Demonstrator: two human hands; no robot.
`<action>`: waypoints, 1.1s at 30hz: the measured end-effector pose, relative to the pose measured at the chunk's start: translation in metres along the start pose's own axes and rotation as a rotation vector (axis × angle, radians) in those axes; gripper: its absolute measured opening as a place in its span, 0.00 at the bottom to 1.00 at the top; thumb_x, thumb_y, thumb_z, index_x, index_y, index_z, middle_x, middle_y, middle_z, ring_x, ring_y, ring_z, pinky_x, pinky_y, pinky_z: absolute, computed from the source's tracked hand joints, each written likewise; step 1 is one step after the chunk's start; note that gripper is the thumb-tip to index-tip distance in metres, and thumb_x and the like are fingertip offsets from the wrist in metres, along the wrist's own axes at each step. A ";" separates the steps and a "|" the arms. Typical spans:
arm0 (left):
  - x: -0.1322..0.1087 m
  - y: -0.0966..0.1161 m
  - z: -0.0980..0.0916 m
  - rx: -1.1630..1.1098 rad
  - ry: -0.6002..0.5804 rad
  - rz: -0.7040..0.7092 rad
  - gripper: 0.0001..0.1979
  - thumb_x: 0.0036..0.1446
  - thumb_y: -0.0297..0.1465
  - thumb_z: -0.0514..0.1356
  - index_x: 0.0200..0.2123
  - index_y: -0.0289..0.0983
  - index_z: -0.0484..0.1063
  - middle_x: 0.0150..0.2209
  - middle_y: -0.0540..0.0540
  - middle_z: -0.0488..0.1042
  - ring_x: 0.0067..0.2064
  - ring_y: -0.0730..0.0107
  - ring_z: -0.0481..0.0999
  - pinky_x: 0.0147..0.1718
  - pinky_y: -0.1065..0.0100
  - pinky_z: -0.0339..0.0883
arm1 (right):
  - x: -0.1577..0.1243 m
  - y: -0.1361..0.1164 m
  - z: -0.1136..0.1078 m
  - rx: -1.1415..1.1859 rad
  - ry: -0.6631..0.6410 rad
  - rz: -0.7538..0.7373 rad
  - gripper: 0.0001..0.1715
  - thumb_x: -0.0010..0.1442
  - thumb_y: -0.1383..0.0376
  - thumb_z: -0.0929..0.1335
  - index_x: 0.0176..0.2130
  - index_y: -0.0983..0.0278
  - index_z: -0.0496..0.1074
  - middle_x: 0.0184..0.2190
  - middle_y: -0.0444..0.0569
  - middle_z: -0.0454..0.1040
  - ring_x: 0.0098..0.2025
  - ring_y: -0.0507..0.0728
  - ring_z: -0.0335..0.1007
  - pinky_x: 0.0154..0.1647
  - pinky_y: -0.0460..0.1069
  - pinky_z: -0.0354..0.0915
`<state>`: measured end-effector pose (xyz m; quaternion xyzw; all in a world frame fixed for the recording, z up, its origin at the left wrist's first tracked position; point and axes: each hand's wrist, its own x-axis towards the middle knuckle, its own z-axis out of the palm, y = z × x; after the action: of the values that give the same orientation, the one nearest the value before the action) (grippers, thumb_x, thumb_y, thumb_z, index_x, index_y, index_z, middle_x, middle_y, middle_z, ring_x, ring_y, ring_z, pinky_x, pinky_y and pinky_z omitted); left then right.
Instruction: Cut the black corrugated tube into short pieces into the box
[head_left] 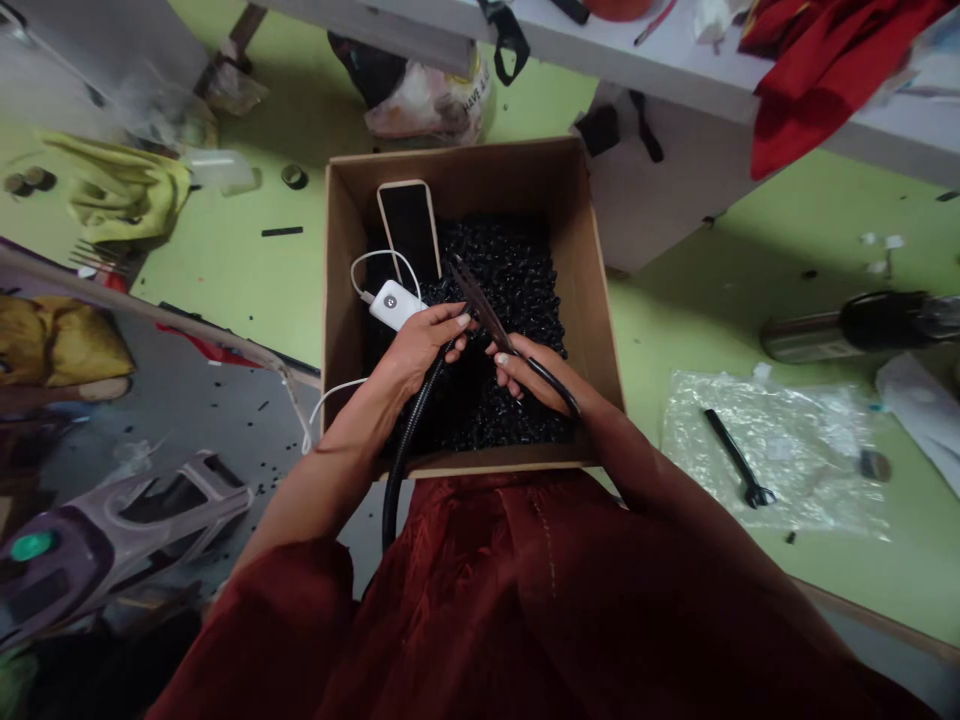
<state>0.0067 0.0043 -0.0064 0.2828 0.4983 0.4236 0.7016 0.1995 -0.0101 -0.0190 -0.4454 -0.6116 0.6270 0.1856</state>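
My left hand [442,335] pinches the upper end of a black corrugated tube [405,440], which runs down past the box's front edge. In my right hand [532,375] is a pair of scissors [484,305] with black handles, its blades pointing up and left beside my left fingertips. Whether the blades touch the tube, I cannot tell. Both hands are over a cardboard box [600,320] holding a heap of small black pieces [502,260]. A phone [411,225] leans inside at the back left, with a white power bank [395,305] and cable near my left hand.
A clear plastic bag [795,440] lies on the green surface at right, with a black strip [735,455] on it. Beyond it is a metal bottle [806,330]. A yellow cloth [124,190] lies at left, above a purple plastic stool [142,530]. A white table [697,75] crosses the top.
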 end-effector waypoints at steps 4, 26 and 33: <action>-0.002 0.003 0.000 -0.064 -0.004 -0.023 0.07 0.53 0.23 0.60 0.37 0.30 0.75 0.31 0.46 0.73 0.23 0.83 0.64 0.17 0.76 0.52 | 0.002 0.001 -0.001 0.043 0.140 0.081 0.20 0.61 0.48 0.62 0.41 0.61 0.66 0.25 0.43 0.68 0.23 0.50 0.63 0.25 0.47 0.62; -0.006 0.004 0.004 -0.073 -0.169 -0.078 0.21 0.55 0.33 0.62 0.50 0.33 0.65 0.32 0.46 0.75 0.19 0.82 0.66 0.14 0.76 0.52 | 0.011 0.009 -0.002 0.243 0.362 -0.062 0.21 0.54 0.53 0.69 0.44 0.58 0.62 0.31 0.42 0.69 0.29 0.51 0.67 0.31 0.49 0.67; -0.008 0.003 0.009 -0.040 -0.176 -0.101 0.22 0.56 0.33 0.61 0.53 0.32 0.63 0.31 0.47 0.76 0.18 0.83 0.65 0.13 0.76 0.51 | 0.013 0.012 -0.001 0.297 0.362 -0.101 0.21 0.53 0.54 0.70 0.44 0.57 0.63 0.30 0.41 0.69 0.29 0.51 0.68 0.31 0.49 0.68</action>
<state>0.0134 -0.0010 0.0032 0.2793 0.4396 0.3712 0.7687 0.1973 -0.0012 -0.0342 -0.4871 -0.4910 0.6098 0.3870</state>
